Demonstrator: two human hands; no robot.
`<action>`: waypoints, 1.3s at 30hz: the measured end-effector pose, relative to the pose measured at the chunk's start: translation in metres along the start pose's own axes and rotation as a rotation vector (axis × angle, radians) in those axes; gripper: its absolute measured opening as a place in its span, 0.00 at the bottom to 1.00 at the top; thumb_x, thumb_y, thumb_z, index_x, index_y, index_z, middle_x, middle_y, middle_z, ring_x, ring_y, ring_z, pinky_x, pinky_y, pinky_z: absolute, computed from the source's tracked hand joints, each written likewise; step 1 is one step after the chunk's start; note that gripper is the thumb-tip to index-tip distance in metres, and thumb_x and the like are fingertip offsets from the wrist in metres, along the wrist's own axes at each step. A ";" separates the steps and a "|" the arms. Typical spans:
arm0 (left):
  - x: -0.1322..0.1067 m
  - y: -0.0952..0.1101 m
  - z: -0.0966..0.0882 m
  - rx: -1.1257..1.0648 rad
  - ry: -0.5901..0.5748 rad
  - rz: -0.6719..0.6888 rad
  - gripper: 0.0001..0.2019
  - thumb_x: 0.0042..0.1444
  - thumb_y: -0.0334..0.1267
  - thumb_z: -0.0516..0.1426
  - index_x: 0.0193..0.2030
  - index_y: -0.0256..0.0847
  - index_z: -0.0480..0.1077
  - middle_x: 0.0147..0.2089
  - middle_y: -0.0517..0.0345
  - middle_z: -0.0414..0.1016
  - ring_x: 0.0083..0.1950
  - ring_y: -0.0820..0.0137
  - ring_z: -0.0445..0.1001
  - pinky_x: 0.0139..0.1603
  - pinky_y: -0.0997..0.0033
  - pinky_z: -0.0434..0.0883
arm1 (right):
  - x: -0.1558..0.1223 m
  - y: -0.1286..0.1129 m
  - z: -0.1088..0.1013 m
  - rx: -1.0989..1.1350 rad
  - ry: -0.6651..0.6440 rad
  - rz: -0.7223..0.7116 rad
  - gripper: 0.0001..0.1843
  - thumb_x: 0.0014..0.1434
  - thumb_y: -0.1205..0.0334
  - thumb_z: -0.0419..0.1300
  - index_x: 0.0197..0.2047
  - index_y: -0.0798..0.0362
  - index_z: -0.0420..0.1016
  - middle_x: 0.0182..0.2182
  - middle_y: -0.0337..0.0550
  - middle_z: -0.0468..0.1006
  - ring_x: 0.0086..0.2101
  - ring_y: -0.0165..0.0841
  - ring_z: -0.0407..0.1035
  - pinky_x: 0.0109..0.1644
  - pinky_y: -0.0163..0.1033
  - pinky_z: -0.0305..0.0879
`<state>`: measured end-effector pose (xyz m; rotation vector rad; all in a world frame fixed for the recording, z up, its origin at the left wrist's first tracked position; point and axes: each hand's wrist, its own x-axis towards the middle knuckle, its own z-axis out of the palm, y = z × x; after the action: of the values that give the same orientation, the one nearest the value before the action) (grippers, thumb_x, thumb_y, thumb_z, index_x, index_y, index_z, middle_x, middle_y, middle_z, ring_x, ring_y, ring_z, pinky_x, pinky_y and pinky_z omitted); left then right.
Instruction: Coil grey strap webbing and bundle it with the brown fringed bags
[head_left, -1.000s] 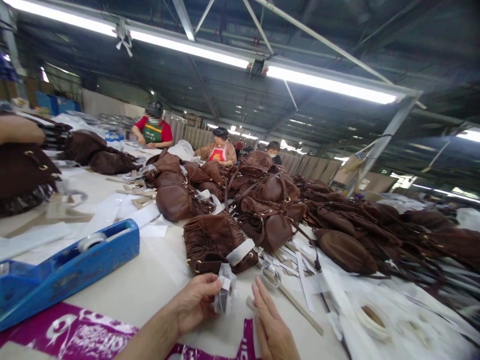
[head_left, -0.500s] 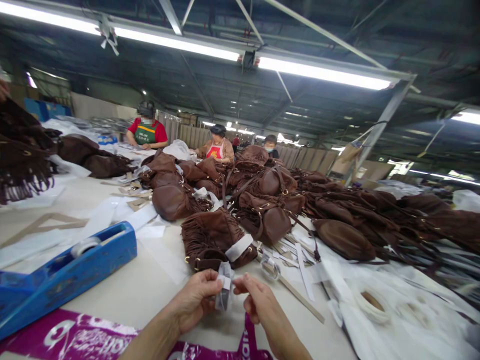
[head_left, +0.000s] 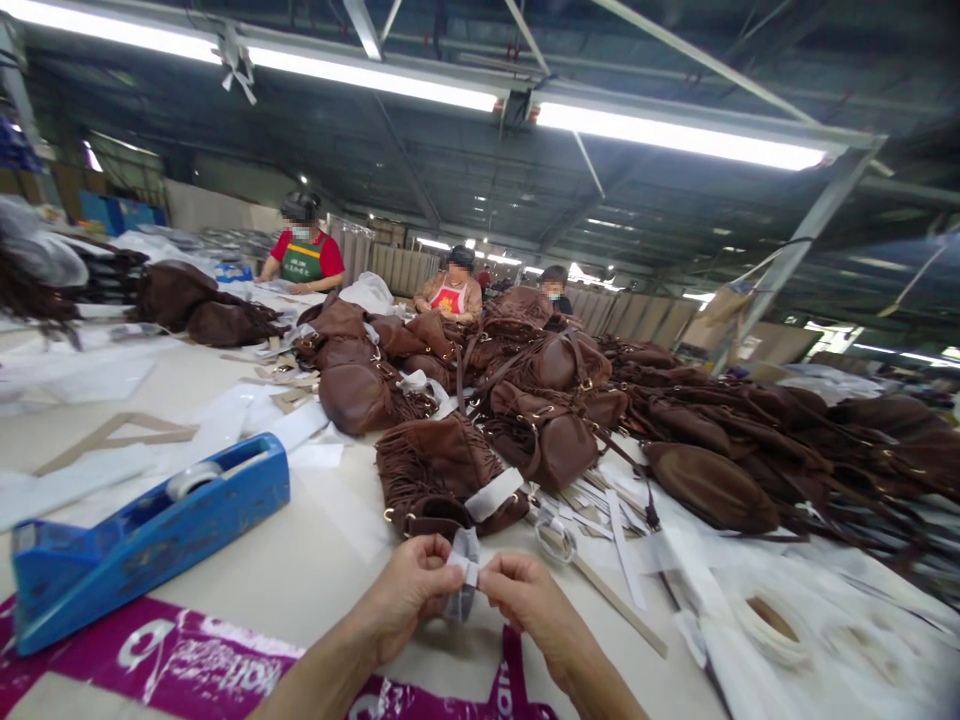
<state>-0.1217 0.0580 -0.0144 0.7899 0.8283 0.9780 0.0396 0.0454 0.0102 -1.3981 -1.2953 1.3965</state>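
My left hand pinches a dark loop wrapped in translucent film, most likely part of a strap. A small white strip lies across the wrapping. The thumb and finger of my right hand are pressed together on the strip's right end. Just beyond my hands lies a brown fringed bag, with a white band around part of it. Whether the wrapped loop joins this bag, I cannot tell. On my left stands a blue tape dispenser with a roll of tape in it.
Brown bags are heaped across the table's middle and right. Purple printed plastic lies along the near edge. A white roll sits at right, near paper strips and clear film. Several people work beyond, including one in a green apron.
My right hand has closed from loosely bent fingers into a pinch at the white strip. My left hand keeps its hold. The whole view has shifted slightly, and things appear further right.
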 end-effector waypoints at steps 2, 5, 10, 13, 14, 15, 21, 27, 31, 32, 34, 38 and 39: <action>0.000 -0.002 0.002 0.038 0.027 0.041 0.21 0.34 0.39 0.69 0.31 0.39 0.62 0.23 0.66 0.67 0.22 0.78 0.61 0.23 0.78 0.54 | 0.003 0.002 -0.002 -0.040 -0.012 -0.005 0.15 0.46 0.53 0.63 0.19 0.54 0.67 0.14 0.31 0.63 0.17 0.22 0.46 0.22 0.33 0.37; 0.001 -0.005 0.004 0.080 0.042 0.065 0.21 0.35 0.40 0.67 0.31 0.39 0.62 0.24 0.66 0.68 0.22 0.79 0.61 0.23 0.79 0.54 | 0.006 0.005 -0.007 -0.134 -0.023 0.007 0.14 0.48 0.51 0.62 0.25 0.55 0.72 0.15 0.33 0.68 0.17 0.23 0.49 0.22 0.33 0.40; 0.002 -0.007 0.006 0.082 0.055 0.072 0.19 0.34 0.39 0.66 0.31 0.39 0.62 0.24 0.65 0.68 0.24 0.77 0.63 0.24 0.78 0.55 | 0.006 0.005 -0.010 -0.342 0.215 -0.248 0.09 0.44 0.57 0.65 0.22 0.53 0.72 0.18 0.34 0.68 0.23 0.30 0.59 0.27 0.34 0.50; 0.002 -0.009 0.006 0.085 0.065 0.093 0.18 0.34 0.38 0.65 0.32 0.39 0.63 0.24 0.65 0.68 0.25 0.76 0.63 0.24 0.77 0.56 | 0.000 0.000 -0.005 -0.288 0.159 -0.258 0.10 0.45 0.59 0.61 0.17 0.53 0.70 0.17 0.34 0.65 0.23 0.29 0.56 0.27 0.35 0.49; 0.002 -0.010 0.006 0.084 0.070 0.094 0.18 0.34 0.38 0.65 0.32 0.39 0.63 0.24 0.65 0.68 0.25 0.76 0.63 0.25 0.77 0.56 | -0.002 -0.001 -0.003 -0.216 0.121 -0.203 0.09 0.45 0.59 0.60 0.19 0.53 0.71 0.15 0.33 0.62 0.21 0.29 0.54 0.26 0.35 0.47; 0.002 -0.010 0.007 0.085 0.076 0.096 0.18 0.34 0.38 0.65 0.32 0.39 0.63 0.25 0.64 0.68 0.25 0.75 0.63 0.25 0.77 0.56 | -0.003 -0.002 -0.001 -0.132 0.086 -0.138 0.08 0.46 0.58 0.59 0.20 0.53 0.72 0.14 0.32 0.60 0.20 0.28 0.52 0.25 0.35 0.45; 0.002 -0.013 0.009 0.133 0.088 0.197 0.13 0.34 0.35 0.64 0.27 0.39 0.64 0.25 0.64 0.67 0.28 0.73 0.63 0.30 0.75 0.58 | -0.006 0.014 0.004 0.079 0.052 -0.010 0.22 0.47 0.42 0.64 0.24 0.54 0.69 0.16 0.30 0.57 0.20 0.25 0.47 0.24 0.33 0.40; 0.002 -0.017 0.010 0.299 0.104 0.292 0.12 0.37 0.35 0.63 0.26 0.39 0.63 0.25 0.64 0.64 0.30 0.72 0.61 0.30 0.74 0.57 | -0.006 0.032 0.005 0.125 -0.005 -0.111 0.25 0.51 0.38 0.62 0.29 0.55 0.72 0.19 0.32 0.61 0.23 0.27 0.52 0.26 0.33 0.48; -0.006 -0.021 0.015 0.381 0.113 0.347 0.10 0.40 0.31 0.60 0.28 0.40 0.62 0.27 0.65 0.63 0.31 0.71 0.62 0.31 0.75 0.59 | -0.008 0.029 0.010 0.164 -0.018 -0.136 0.23 0.53 0.39 0.62 0.33 0.54 0.74 0.25 0.36 0.70 0.29 0.32 0.63 0.34 0.34 0.60; -0.009 -0.022 0.017 0.366 0.132 0.358 0.11 0.40 0.30 0.60 0.30 0.41 0.61 0.28 0.64 0.63 0.32 0.71 0.62 0.31 0.75 0.60 | -0.009 0.028 0.011 0.144 -0.011 -0.144 0.24 0.53 0.39 0.61 0.34 0.54 0.74 0.26 0.38 0.72 0.31 0.34 0.65 0.36 0.35 0.62; -0.015 -0.025 0.018 0.296 0.174 0.370 0.14 0.39 0.29 0.59 0.32 0.42 0.58 0.30 0.64 0.64 0.34 0.71 0.64 0.32 0.76 0.61 | -0.008 0.028 0.013 0.050 0.041 -0.178 0.25 0.53 0.37 0.59 0.32 0.54 0.74 0.28 0.39 0.73 0.33 0.36 0.66 0.38 0.36 0.63; -0.025 -0.031 0.020 0.219 0.195 0.372 0.17 0.41 0.31 0.61 0.32 0.43 0.55 0.31 0.65 0.62 0.32 0.71 0.63 0.30 0.76 0.61 | -0.003 0.037 0.015 -0.083 0.142 -0.249 0.26 0.54 0.36 0.57 0.30 0.53 0.74 0.28 0.40 0.73 0.33 0.36 0.66 0.36 0.35 0.63; -0.027 -0.032 0.020 0.250 0.210 0.374 0.16 0.43 0.33 0.62 0.32 0.43 0.56 0.30 0.65 0.62 0.32 0.72 0.62 0.30 0.76 0.60 | -0.002 0.040 0.016 -0.088 0.134 -0.263 0.25 0.55 0.36 0.56 0.30 0.52 0.74 0.28 0.40 0.73 0.32 0.36 0.65 0.35 0.35 0.63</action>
<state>-0.1005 0.0182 -0.0267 1.0956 1.0187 1.3212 0.0299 0.0335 -0.0303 -1.3011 -1.4086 1.0644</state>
